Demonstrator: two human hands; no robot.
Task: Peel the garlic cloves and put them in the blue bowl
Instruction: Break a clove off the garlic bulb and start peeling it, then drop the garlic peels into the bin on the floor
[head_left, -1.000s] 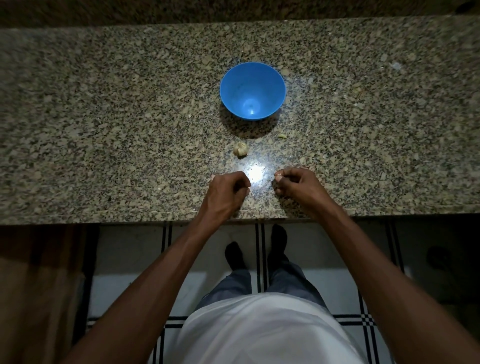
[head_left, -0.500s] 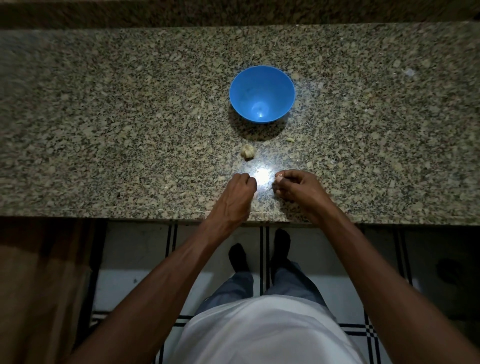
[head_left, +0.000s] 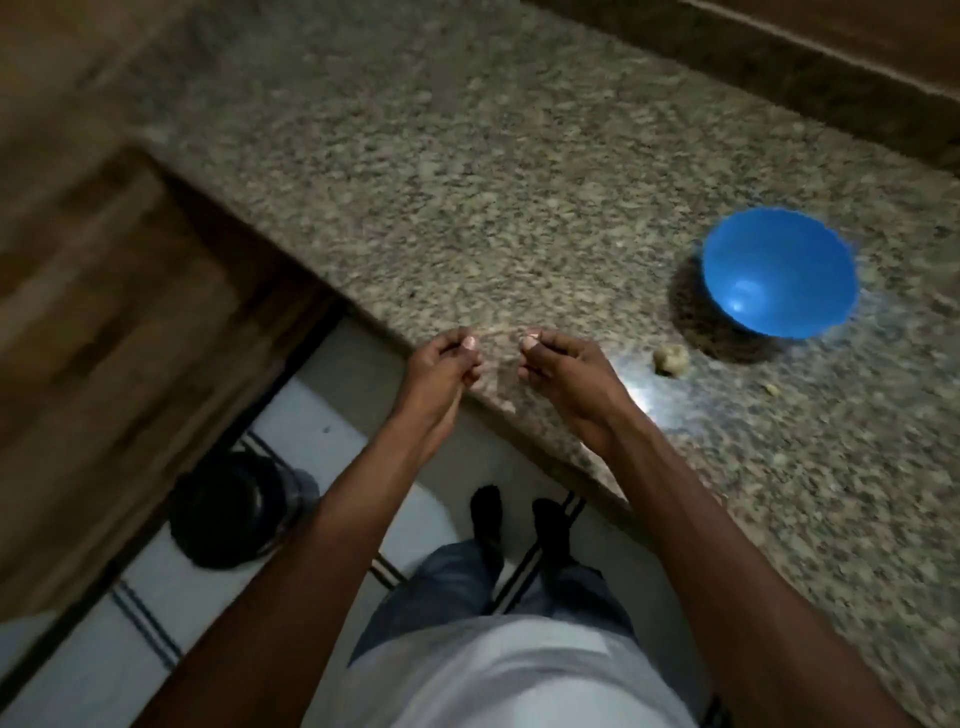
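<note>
Over speckled granite counter (head_left: 467, 182) edge: left hand (head_left: 441, 364) and right hand (head_left: 566, 369), fingers curled; contents impossible to tell. Beside round blue plastic bowl (head_left: 779, 270): pale garlic lump (head_left: 671, 357).

Bare forearms, no sleeves visible; white shirt (head_left: 498, 680); blue-grey jeans (head_left: 447, 582); black footwear (head_left: 487, 512).

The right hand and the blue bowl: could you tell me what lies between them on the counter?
In the head view, a garlic clove lies between the right hand and the blue bowl.
</note>
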